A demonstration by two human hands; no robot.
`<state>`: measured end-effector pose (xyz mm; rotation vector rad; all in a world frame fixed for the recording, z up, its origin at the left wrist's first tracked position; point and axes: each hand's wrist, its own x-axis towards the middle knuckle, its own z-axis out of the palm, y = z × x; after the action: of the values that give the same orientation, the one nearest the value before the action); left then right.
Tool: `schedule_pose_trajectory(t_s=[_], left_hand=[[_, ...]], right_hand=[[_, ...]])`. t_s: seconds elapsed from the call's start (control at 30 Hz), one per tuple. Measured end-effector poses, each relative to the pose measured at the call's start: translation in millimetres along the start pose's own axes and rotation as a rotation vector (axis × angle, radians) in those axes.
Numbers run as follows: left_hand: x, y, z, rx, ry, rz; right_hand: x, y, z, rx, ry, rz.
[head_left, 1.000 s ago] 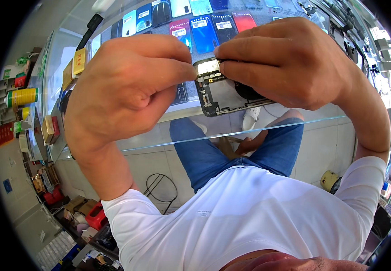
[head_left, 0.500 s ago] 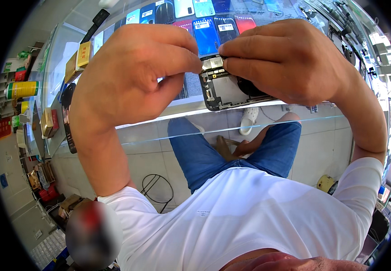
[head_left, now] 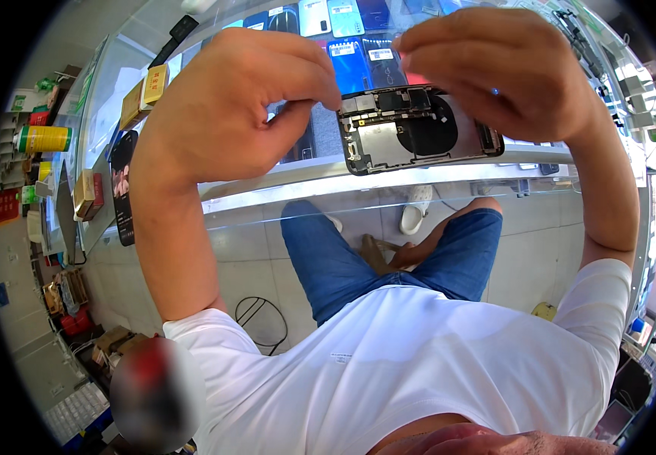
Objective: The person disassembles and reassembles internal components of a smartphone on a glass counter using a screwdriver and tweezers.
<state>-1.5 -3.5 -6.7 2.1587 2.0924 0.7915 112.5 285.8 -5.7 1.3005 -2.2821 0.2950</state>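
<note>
An opened phone housing (head_left: 377, 142) lies across the counter's near edge, its inner parts bared: small boards and connectors along the far side, a black round coil in the middle. My left hand (head_left: 241, 106) is closed, with its fingertips at the housing's far left corner. Above and beyond the housing's right half hovers my right hand (head_left: 506, 68), off the housing. Its fingers are bent together and partly smeared; whatever may be between them is too small to make out.
Under the glass counter top lie rows of phones, among them a blue phone (head_left: 349, 64). To the left stand small yellow boxes (head_left: 153, 83) and a dark phone-shaped panel (head_left: 122, 182). The counter's glass edge (head_left: 267, 199) runs above my knees.
My right hand has lifted up and away from the housing, uncovering its far side and right half. My left hand stays at the left corner.
</note>
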Motion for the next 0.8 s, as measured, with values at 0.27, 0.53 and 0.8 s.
schedule_pose_trajectory(t_s=[0.27, 0.53, 0.8], left_hand=[[13, 9, -6, 0.057, 0.125, -0.056], [17, 14, 2, -0.004, 0.12, -0.095], [18, -2, -1, 0.005, 0.144, -0.055]], right_hand=[[-30, 6, -90, -0.113, 0.291, 0.375], [-111, -63, -136, -0.15, -0.039, 0.962], [-139, -88, -119, -0.272, 0.046, 0.929]])
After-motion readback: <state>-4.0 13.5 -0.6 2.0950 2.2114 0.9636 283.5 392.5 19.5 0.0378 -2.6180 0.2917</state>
